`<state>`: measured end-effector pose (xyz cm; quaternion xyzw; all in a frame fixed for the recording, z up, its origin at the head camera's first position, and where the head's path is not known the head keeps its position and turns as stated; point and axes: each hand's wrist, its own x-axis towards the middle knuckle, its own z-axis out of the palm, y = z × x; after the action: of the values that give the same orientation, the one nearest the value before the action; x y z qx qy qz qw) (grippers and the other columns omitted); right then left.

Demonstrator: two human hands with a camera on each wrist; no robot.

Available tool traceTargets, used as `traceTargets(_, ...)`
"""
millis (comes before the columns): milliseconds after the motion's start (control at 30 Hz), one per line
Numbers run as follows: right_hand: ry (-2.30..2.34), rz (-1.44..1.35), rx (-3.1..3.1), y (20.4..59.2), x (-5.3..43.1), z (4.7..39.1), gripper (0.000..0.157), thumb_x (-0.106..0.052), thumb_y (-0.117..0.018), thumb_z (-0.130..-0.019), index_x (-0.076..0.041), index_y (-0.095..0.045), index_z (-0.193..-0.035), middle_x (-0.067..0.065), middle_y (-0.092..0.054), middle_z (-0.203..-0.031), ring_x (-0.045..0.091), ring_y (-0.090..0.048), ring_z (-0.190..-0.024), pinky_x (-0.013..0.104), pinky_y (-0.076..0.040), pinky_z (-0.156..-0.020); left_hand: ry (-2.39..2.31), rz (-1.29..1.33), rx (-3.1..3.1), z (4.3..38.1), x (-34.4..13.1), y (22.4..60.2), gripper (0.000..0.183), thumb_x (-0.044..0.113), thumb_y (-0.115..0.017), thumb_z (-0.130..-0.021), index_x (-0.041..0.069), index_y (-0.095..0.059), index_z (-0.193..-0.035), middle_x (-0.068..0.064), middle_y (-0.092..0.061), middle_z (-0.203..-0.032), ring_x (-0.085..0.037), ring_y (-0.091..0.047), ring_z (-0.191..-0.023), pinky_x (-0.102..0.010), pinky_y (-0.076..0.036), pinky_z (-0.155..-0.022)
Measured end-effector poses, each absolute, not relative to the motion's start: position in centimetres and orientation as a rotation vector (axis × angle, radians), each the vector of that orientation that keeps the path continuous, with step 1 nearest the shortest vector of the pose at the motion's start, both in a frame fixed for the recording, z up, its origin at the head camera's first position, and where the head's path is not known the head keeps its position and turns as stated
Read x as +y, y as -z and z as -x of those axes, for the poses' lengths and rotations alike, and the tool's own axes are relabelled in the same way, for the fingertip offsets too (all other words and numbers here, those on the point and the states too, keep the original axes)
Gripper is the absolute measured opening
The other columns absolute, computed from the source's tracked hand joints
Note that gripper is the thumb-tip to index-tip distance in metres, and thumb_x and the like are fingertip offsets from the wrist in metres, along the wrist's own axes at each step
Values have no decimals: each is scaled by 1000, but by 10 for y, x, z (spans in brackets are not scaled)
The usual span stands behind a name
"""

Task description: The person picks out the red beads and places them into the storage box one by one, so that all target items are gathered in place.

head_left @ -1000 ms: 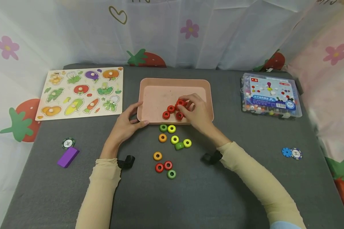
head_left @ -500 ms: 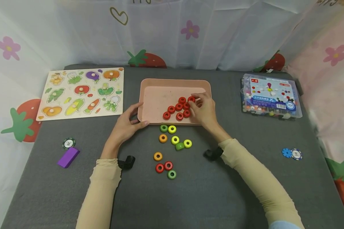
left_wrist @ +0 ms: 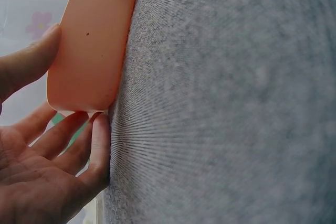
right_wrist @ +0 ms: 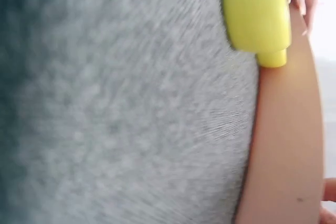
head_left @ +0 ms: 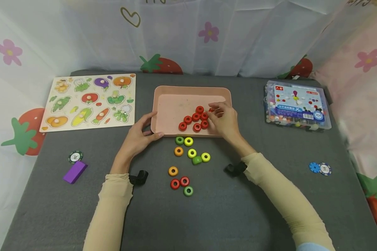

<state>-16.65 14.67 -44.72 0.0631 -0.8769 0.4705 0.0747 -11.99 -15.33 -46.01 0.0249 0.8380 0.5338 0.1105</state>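
In the head view, my left hand (head_left: 137,137) grips the left end of a shallow pink tray (head_left: 191,90). The left wrist view shows the thumb on its front wall and the other fingers around the corner. Several red ring-shaped beads (head_left: 187,120) lie grouped in the tray's right half. My right hand (head_left: 225,120) reaches over the front rim and pinches one more red bead (head_left: 211,109) at the right of that group, mostly hidden by the fingers. From the right wrist, only the tray's front wall (right_wrist: 286,140) and a few fingertips at the edge show.
In front of the tray lie loose yellow (head_left: 192,153), green (head_left: 188,191), orange (head_left: 173,171) and red beads (head_left: 175,184). A vegetable puzzle board (head_left: 88,103) is at back left, a clear plastic case (head_left: 296,104) at back right. A purple block (head_left: 75,172) and poker chips (head_left: 325,169) lie at the sides.
My right hand has moved right within the tray, uncovering several red beads it hid before, then shifted slightly with the bead at its fingertips. The left hand stays on the tray.
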Motion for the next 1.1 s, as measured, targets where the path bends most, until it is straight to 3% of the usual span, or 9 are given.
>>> traceTargets(233, -1494, -408, -2629, 431, 140, 145, 24, -2, -72, -89, 1, -71, -113, 15, -65, -103, 26, -65, -92, 42, -59, -83, -1563, -73, 2464, 120, -154, 462, 79, 20, -79, -88, 21, -37, -155, -10, -37, -159, -27, -37, -146, -47, -44, -113)
traceTargets(533, -1576, -964, -2667, 420, 125, 96, 25, -5, -80, -84, -8, -73, -108, 5, -70, -97, 19, -63, -87, 37, -55, -71, -1581, -89, 2457, 121, -154, 461, 78, 21, -78, -89, 20, -38, -155, -11, -37, -159, -26, -37, -146, -47, -44, -113)
traceTargets(667, -1480, -1272, -2815, 419, 120, 76, 24, -8, -81, -84, -11, -73, -107, -3, -70, -101, 18, -63, -95, 39, -55, -81, -1587, -82, 2449, 120, -154, 459, 78, 21, -78, -89, 21, -37, -155, -12, -37, -158, -27, -37, -145, -46, -44, -113)
traceTargets(800, -1181, -1508, -3004, 422, 117, 64, 23, -12, -80, -85, -18, -75, -106, -10, -69, -103, 12, -58, -99, 32, -52, -89, -1583, -70, 2446, 120, -153, 459, 78, 22, -77, -89, 22, -36, -156, -13, -38, -158, -27, -38, -145, -45, -44, -113)
traceTargets(1100, -861, -1645, -3033, 431, 112, 55, 30, -18, -85, -80, -23, -75, -107, -14, -69, -103, 6, -52, -101, 28, -39, -83, -1598, -73, 2436, 119, -153, 460, 78, 20, -78, -89, 20, -37, -155, -13, -38, -157, -28, -39, -144, -46, -44, -113)
